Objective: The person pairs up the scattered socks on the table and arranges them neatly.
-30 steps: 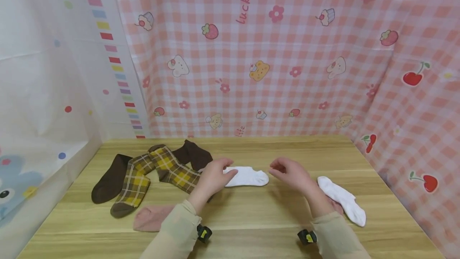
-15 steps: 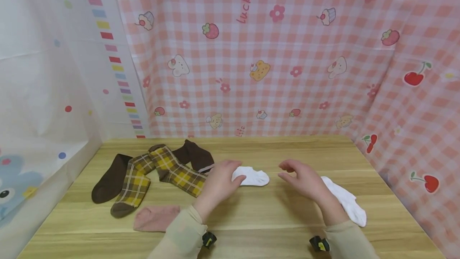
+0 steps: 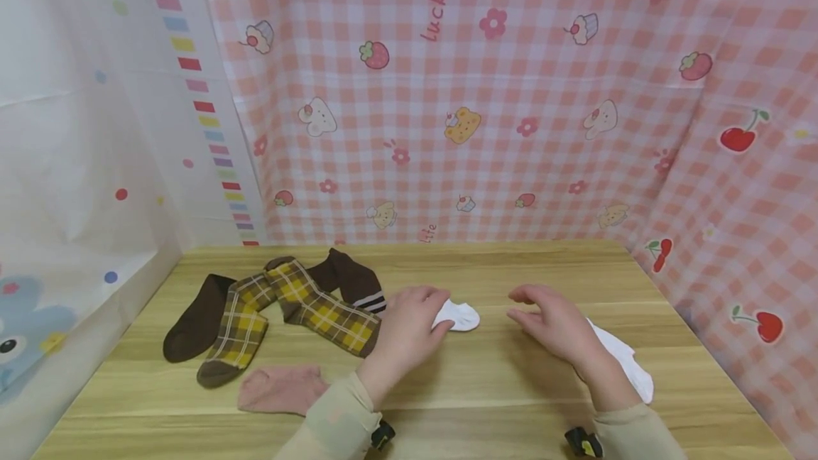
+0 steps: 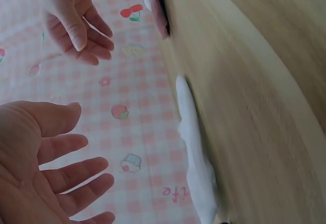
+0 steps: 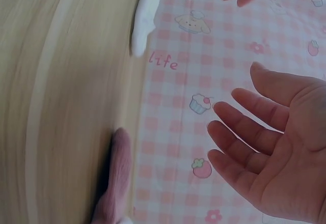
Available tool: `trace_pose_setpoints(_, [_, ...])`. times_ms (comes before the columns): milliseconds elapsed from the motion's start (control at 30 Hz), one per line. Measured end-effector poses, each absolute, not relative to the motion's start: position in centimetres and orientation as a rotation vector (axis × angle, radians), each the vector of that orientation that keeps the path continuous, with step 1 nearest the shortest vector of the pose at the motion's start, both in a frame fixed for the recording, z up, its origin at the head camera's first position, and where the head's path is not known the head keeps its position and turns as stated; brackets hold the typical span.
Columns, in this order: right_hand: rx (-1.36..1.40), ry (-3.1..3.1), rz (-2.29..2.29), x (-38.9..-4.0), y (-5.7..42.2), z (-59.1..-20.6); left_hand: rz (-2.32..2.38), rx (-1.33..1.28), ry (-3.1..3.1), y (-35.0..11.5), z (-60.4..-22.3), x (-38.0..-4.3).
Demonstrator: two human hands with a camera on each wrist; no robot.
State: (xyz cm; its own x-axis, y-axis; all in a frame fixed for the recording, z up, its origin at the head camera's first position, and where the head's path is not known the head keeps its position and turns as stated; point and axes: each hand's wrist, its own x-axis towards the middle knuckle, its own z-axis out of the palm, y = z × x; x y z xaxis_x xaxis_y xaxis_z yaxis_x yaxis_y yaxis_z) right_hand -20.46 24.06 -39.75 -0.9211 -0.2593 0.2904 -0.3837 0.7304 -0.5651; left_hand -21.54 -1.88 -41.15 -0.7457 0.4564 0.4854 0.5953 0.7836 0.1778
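Note:
Over the left part of a white ankle sock (image 3: 459,316) hovers my left hand (image 3: 409,321), fingers relaxed and apart from the cloth. The left wrist view shows that hand's palm bare, with the white sock (image 4: 195,147) lying flat on the table. My right hand (image 3: 552,325) is held in the air farther right, fingers loosely bent and nothing in them. Beneath its wrist lies a second white sock (image 3: 623,360), partly hidden by the forearm. A pink sock (image 5: 117,178) under this second one shows in the right wrist view.
On the left of the wooden table (image 3: 486,396) lie a plain dark brown sock (image 3: 194,321), two yellow-and-brown plaid socks (image 3: 236,332) and a dark sock with pale stripes (image 3: 354,279). Nearer the front is another pink sock (image 3: 281,389). Patterned curtains (image 3: 409,91) hang around the table.
Both hands have drifted to the right, empty. My left hand now covers more of the middle white sock and uncovers the striped cuff and plaid toe. The socks have stayed put.

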Motion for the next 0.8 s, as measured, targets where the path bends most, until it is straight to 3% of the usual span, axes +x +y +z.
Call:
trace_pose_setpoints(233, [0.363,-2.786,1.08,-19.4,25.7,-39.6,-0.376,-0.812,-2.519,-1.0,-41.3,-21.2])
trace_pose_setpoints(800, [0.415,-2.748,0.793,-18.7,29.6,-40.1,-0.319,-0.85,-2.512,1.0,-41.8,-20.5])
